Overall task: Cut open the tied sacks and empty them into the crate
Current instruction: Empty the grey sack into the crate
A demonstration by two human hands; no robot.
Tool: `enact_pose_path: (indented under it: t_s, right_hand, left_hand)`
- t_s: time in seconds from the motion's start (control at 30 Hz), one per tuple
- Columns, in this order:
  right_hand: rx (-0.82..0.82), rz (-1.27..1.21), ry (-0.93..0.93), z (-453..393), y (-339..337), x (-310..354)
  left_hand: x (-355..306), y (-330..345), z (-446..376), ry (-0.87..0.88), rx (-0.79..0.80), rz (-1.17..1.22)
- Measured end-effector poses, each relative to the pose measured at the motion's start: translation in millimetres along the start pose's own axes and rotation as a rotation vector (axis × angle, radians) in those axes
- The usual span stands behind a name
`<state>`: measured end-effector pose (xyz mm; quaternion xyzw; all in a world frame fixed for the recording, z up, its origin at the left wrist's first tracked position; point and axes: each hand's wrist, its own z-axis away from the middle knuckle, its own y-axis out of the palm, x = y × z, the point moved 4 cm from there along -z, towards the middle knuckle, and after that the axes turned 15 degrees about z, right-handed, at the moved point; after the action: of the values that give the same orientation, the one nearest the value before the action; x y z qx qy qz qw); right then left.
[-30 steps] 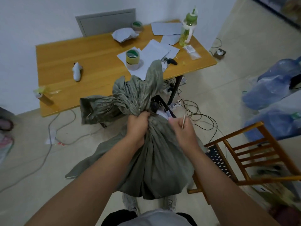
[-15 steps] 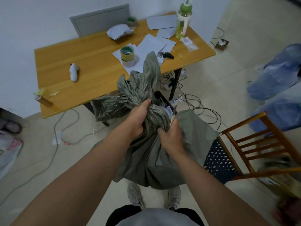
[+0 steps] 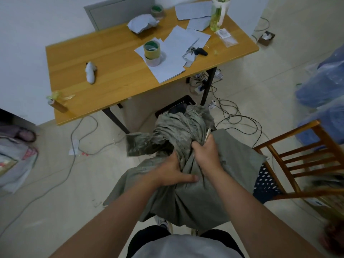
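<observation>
The sack is matt, creased olive cloth; the table smooth wood.

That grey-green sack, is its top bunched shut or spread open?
Bunched shut: the sack neck is gathered and crumpled where the right hand grips it.

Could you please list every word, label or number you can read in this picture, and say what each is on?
Nothing is legible.
Small white printed label on the wooden table: print too small.
Grey woven bag with red marks on the floor, left: blurred.
White paper sheets: no readable text.
</observation>
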<state>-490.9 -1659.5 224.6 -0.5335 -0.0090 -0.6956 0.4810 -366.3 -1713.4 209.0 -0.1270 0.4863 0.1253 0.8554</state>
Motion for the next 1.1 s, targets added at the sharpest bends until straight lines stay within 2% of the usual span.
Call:
enact_pose_path:
  t_s: [0.13, 0.27, 0.37, 0.47, 0.57, 0.73, 0.87, 1.1]
  right_hand:
    - [0.152, 0.089, -0.059, 4.4, 7.5, 11.6]
    - [0.275, 0.219, -0.067, 6.4, 12.6, 22.4]
    - [0.33, 0.298, -0.079, 11.8, 17.1, 29.4]
    - [0.31, 0.274, -0.08, 15.6, 19.7, 33.2]
    - [0.292, 0.171, -0.059, 16.9, 20.0, 35.1]
    - [0.329, 0.026, -0.053, 17.0, 17.0, 40.1]
    - [0.36, 0.003, -0.064, 15.3, 11.1, 37.9]
    - [0.327, 0.242, -0.168, 3.3, 5.5, 30.1]
  left_hand:
    - [10.4, 9.3, -7.8, 0.075, -0.072, 0.17]
    - [20.0, 6.9, -13.7, 0.111, -0.25, 0.292]
    - [28.6, 4.9, -13.0, 0.049, -0.416, 0.297]
    - [34.4, 2.1, -16.8, 0.021, -0.47, 0.26]
    - [44.1, -2.7, -29.6, 0.074, -0.494, 0.163]
    - [12.6, -1.1, -20.2, 0.064, -0.518, 0.05]
    - [3.5, 0.9, -17.5, 0.026, -0.537, 0.183]
    - [9.6, -4.8, -27.3, -0.016, -0.669, 0.409]
